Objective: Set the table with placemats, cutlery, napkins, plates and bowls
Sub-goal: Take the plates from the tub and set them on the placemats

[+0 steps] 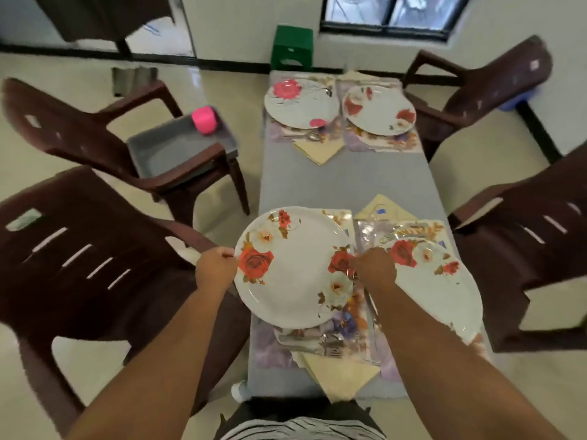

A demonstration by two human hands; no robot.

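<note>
Head view: both hands hold a round white plate with red and cream roses (pixel 293 268) by opposite rim edges, the left hand (pixel 216 268) pinching its left rim, the right hand (pixel 374 269) curled on its right rim. The plate sits between them over a purple floral placemat (pixel 336 339) on the grey bench (pixel 343 179). Just beyond the right hand lies a second rose-patterned white plate (pixel 441 281). A folded cream napkin (pixel 341 374) lies below the hands, nearer the person.

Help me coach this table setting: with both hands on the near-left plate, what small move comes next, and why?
Probably lower the plate onto the placemat beneath it and let go. The left hand and right hand grip its opposite rims, it overhangs the table's left edge, and the other three plates already lie on their mats.
</note>
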